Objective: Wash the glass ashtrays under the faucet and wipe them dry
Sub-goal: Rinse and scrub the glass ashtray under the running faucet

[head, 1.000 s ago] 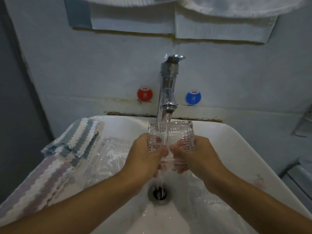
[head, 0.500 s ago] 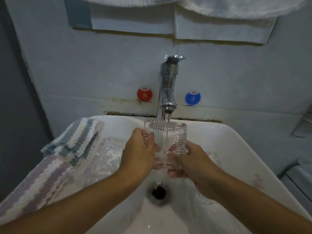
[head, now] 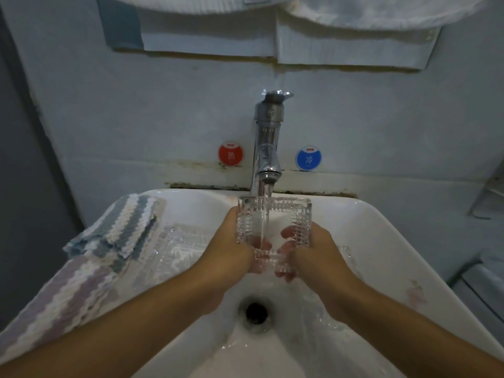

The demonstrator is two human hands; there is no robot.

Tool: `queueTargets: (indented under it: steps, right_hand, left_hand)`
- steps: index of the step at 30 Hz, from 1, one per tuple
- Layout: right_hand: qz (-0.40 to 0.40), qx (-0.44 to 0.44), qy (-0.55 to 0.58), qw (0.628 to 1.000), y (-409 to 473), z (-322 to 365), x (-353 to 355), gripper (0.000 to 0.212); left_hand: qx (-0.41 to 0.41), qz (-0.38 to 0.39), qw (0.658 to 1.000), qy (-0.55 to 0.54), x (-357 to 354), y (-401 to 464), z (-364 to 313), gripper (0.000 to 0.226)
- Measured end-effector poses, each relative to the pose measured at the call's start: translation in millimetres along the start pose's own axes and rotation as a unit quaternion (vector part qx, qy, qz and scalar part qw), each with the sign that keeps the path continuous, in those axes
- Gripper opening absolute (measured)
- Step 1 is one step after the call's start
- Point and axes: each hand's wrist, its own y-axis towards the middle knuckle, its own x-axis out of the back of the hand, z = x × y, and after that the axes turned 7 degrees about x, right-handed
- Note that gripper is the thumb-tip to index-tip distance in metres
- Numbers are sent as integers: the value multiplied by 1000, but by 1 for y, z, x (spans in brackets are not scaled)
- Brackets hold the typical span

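Ashtray under running tap

Square glass ashtray [head: 274, 230] held tilted over sink [head: 381, 241], water from faucet [head: 268, 148] hitting its inside. L hand [head: 231, 249] & R hand [head: 313, 249] grip opposite sides, fingers curled round the rim. 2nd ashtray [head: 177, 249] left, by striped cloth [head: 120, 230].

Dim, bluish, low-contrast light. Soft glare on chrome faucet [head: 267, 148] and wet sink [head: 381, 227] rim. Wide-angle bending at edges. Slightly soft throughout; forearms darkest in foreground.
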Motion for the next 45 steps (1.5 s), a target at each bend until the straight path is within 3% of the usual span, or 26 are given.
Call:
queueTargets:
  steps: [6, 12, 23, 32, 37, 41, 45]
  right_hand:
    - [-21, 8, -45, 999, 2, -5, 0, 28]
    - [-32, 35, -36, 998, 0, -5, -2, 16]
    - [-70, 60, -91, 992, 8, -5, 7, 13]
    - [-72, 87, -121, 986, 8, -9, 8, 9]
    - [-94, 108, -137, 980, 10, -6, 14, 6]
    - [-92, 117, -148, 978, 8, -4, 12, 8]
    - [-88, 134, -157, 974, 7, -1, 9, 9]
  left_hand:
    - [-12, -5, 999, 30, 0, 4, 4, 64]
    - [-35, -61, 997, 43, 3, 8, 8, 27]
    - [47, 19, 997, -52, -3, 9, 9, 41]
    - [26, -5, 999, -36, -2, 4, 5, 26]
    - [25, 42, 998, -47, -5, 5, 5, 30]
    - [75, 38, 991, -106, -4, 4, 6, 35]
    - [115, 43, 979, -160, -1, 7, 8, 24]
